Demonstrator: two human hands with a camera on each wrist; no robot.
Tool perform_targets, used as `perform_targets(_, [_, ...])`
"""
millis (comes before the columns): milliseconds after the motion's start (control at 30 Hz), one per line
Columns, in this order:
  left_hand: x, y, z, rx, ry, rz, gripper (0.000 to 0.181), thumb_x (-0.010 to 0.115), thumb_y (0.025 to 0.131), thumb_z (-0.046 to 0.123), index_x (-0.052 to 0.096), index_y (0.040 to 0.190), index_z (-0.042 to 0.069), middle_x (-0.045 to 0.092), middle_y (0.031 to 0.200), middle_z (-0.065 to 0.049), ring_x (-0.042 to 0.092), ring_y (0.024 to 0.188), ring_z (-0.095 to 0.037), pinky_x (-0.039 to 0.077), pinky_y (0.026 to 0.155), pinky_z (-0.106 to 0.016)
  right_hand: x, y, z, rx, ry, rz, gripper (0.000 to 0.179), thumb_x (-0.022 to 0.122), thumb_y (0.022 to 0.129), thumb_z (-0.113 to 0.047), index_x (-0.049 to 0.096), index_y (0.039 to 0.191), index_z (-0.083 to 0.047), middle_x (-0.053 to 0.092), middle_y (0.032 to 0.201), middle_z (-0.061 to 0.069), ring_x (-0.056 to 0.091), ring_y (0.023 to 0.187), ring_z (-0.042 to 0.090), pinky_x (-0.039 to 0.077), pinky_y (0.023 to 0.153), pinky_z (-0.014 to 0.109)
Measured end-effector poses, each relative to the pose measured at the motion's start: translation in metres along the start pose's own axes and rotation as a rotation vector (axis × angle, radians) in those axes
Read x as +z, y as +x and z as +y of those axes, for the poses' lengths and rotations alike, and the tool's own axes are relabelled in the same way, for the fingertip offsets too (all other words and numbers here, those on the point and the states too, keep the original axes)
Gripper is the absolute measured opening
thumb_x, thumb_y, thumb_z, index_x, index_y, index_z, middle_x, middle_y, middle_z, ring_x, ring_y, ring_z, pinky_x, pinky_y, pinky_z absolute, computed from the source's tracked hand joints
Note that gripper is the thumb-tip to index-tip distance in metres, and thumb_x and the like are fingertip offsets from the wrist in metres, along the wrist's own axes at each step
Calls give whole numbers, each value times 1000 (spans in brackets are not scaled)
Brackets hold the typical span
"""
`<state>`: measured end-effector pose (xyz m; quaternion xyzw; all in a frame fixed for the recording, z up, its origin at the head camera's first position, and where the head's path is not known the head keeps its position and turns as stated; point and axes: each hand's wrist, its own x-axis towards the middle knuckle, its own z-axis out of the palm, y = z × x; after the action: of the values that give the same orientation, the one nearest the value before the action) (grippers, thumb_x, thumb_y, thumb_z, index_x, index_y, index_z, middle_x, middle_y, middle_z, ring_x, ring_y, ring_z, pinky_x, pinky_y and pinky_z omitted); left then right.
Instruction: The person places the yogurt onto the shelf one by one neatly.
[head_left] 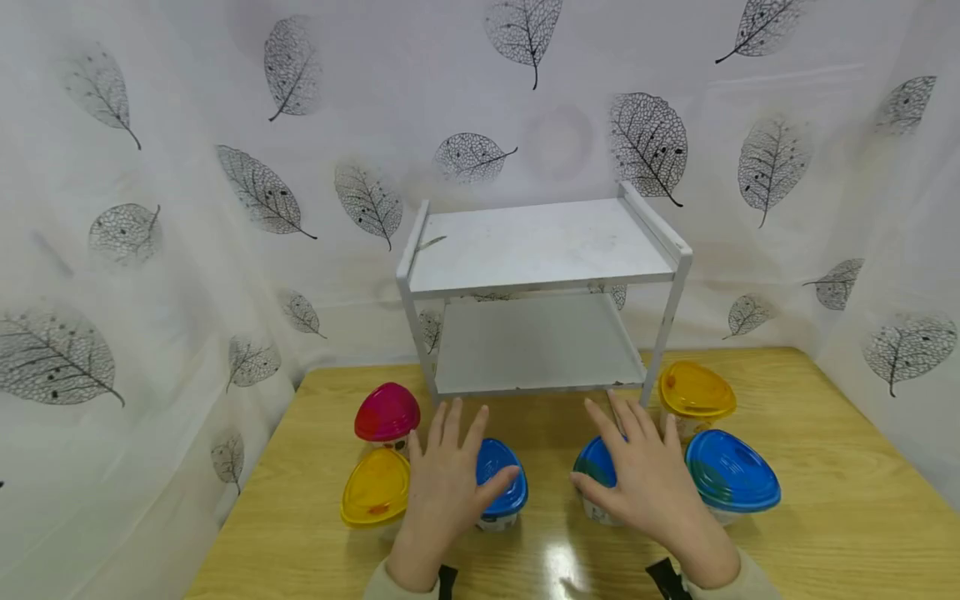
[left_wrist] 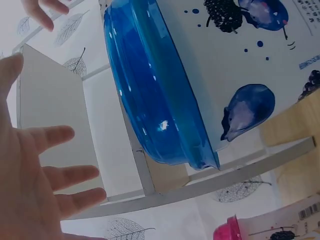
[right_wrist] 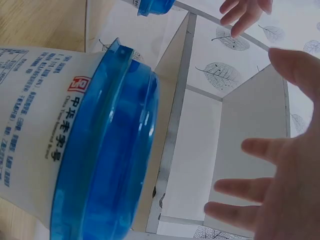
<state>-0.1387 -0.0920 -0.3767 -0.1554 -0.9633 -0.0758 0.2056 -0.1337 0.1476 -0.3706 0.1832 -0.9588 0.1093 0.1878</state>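
My left hand (head_left: pixel 444 492) hovers with fingers spread above the left group of lidded cups, holding nothing. Close by it are a blue-lidded cup (head_left: pixel 504 479), a yellow-lidded cup (head_left: pixel 375 487) and a pink-lidded cup (head_left: pixel 387 412). My right hand (head_left: pixel 648 475), also spread and holding nothing, partly covers another blue-lidded cup (head_left: pixel 595 463). To its right stand a second blue-lidded cup (head_left: pixel 733 471) and a yellow-lidded one (head_left: pixel 696 390). In the left wrist view, fruit pictures show on a white cup (left_wrist: pixel 200 65); printed text covers the cup (right_wrist: pixel 45 125) in the right wrist view.
A white two-tier rack stands at the back of the wooden table (head_left: pixel 817 467), with an upper shelf (head_left: pixel 536 242) and a lower shelf (head_left: pixel 532 346). Behind and beside it hangs a pale curtain (head_left: pixel 187 50) with leaf prints.
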Motion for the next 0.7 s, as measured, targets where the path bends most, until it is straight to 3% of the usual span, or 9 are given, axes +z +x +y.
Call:
perform_targets(200, [-1,-1,-2,1,-30,62,65,44,82,60,47,129,16,40,131,-15,35,119,-32,30,86,-62,0,1,0,-65,26,148,69,65,71,-46,46,126,-7,45,123,22,44,108,38,30,85,61])
perform_targets(467, [-2,-2,-4,68,-81,238,52,47,86,47,55,117,7,52,118,-14,48,106,-29,38,83,-52,2,1,-1,-131,119,351,51,59,74,-37,57,110,0,55,110,18,52,97,34,41,77,53])
perform_targets(700, [-3,-2,-6,113,-151,350,46,49,86,41,57,109,2,56,108,-14,53,97,-28,43,81,-44,2,1,0,-146,146,403,45,61,72,-32,59,105,-1,60,99,14,56,88,29,45,68,48])
